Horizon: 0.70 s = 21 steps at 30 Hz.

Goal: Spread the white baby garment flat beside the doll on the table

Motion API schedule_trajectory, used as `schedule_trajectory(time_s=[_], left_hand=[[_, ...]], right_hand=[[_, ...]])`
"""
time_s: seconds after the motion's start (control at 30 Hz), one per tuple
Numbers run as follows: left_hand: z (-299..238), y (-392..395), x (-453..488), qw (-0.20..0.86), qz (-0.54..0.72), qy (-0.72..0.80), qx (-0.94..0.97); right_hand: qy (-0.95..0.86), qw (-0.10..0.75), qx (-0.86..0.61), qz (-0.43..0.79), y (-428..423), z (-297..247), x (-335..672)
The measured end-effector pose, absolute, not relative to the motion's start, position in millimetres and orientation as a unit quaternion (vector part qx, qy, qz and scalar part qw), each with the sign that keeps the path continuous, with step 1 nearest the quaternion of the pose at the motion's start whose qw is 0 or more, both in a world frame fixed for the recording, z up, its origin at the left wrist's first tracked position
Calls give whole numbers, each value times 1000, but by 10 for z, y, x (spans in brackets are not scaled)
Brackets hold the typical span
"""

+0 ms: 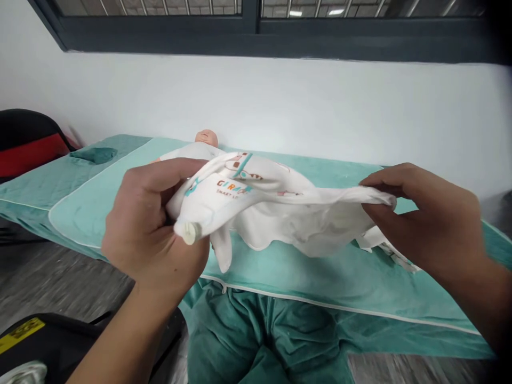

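Pinching a white garment at both ends, two bare hands fill the near middle of the frame, the cloth spanning the gap between them. The left hand, left of centre, has its fingers curled around the bunched end, thumb along the top, and a pale round piece sticks out beside it. The right hand, toward the right edge, grips a narrow, gathered end between thumb and fingertips. Coloured lettering and a giraffe-like print show on the garment's left half, while plain white cloth sags loosely below. In the lower left corner is a black object with a yellow label; what it is cannot be told. Darker green cloth falls in folds at bottom centre, below the white-edged top of a green-covered bed. Another white cloth lies there at centre right, partly hidden by the right hand. Farther off, above the left hand, a doll in white lies on the bed, near the wall. At the left edge shows a black and red chair. Across the top runs a dark-framed window with bars.
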<state>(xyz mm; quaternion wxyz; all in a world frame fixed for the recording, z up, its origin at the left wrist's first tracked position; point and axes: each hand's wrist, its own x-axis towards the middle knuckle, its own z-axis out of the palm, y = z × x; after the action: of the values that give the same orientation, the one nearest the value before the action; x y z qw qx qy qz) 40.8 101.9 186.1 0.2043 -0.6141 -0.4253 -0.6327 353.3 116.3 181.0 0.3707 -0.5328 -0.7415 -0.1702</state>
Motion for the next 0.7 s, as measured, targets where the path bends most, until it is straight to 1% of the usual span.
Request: schedule_trajectory(time_s=[0.1, 0.2, 0.27, 0.33, 0.47, 0.53, 0.6, 0.7], left_hand=[[1840, 1037, 401, 203, -629, -439, -609], [1787, 1038, 402, 183, -609, -443, -631], [1755, 1031, 411, 176, -595, -443, -646], [1740, 1025, 420, 179, -587, -451, -648], [1760, 1034, 422, 163, -600, -451, -640], [1771, 1053, 415, 150, -615, -461, -622], [1767, 1083, 405, 125, -621, -478, -609], [1731, 1150, 380, 46, -603, -521, -602]], right_hand=[[-719, 340, -592, -132, 1263, 1789, 3621], [-711, 267, -643, -100, 1344, 1701, 3724], [-718, 231, -643, -131, 1347, 1631, 3759], [-723, 217, -632, -172, 1322, 1573, 3767], [-696, 214, -646, -229, 1312, 1512, 3789], [-691, 221, -653, -217, 1352, 1491, 3828], [-705, 250, -647, -150, 1392, 1466, 3874], [-678, 297, -672, -21, 1392, 1447, 3919]])
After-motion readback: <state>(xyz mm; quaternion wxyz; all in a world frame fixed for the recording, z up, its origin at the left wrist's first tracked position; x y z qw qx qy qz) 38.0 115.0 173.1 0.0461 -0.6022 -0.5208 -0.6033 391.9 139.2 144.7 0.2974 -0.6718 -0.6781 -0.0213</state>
